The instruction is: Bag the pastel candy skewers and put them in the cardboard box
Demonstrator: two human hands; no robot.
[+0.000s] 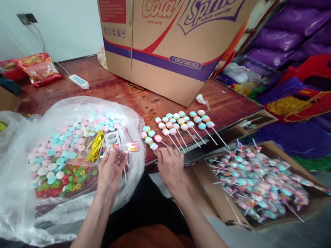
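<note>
My left hand (111,169) pinches a small clear wrapper (133,147) with a colourful printed end, held over the plastic-lined pile of candies. The fingers of my right hand (171,169) are closed at the stick end of a candy skewer (149,141) at the table's front edge; the hand hides its stick. Beyond it, several more candy skewers (180,121) with pink, blue and white pieces lie in a row, sticks pointing toward me. Below my left hand are gold twist ties (95,148) in a clear tray and a small white-labelled packet (112,139).
Loose pastel candies (56,145) and gummy rings (75,178) lie on a clear plastic sheet (54,230). An open carton (219,200) of wrapped skewers stands at right, below table height. A large cardboard box (158,69) stands behind. A red packet (38,68) and power strip (79,81) lie left.
</note>
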